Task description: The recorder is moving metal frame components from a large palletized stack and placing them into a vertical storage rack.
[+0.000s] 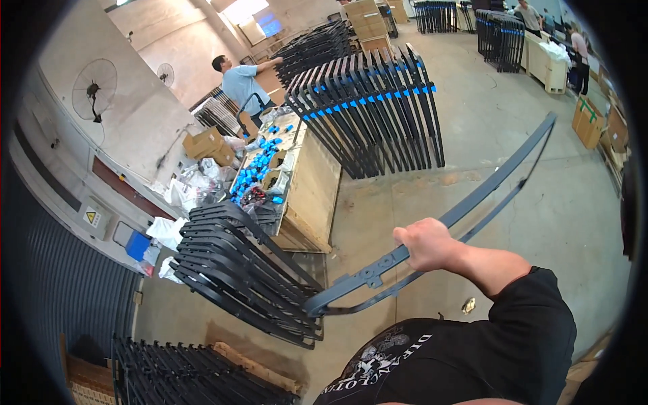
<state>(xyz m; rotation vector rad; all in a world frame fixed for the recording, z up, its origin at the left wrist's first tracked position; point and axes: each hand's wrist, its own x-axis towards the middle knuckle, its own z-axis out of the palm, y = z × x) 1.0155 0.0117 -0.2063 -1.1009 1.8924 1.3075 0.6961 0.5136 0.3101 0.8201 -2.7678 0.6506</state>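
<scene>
My right hand (429, 244) is closed in a fist around a long dark metal frame (496, 179). It is a narrow loop with two bars, a rounded near end and small brackets with holes left of my fist. The frame slants from the lower left up to the far right, in front of my body. Its near end overlaps a leaning row of similar black frames (246, 270) on the left; whether they touch I cannot tell. My left hand is out of the picture.
A wooden workbench (314, 196) holds blue plastic pieces (253, 172) and bags. Behind it stands a row of black frames with blue clips (371, 111). More black parts (182, 371) are stacked at lower left. A person in blue (241, 84) works at the back; others are far right.
</scene>
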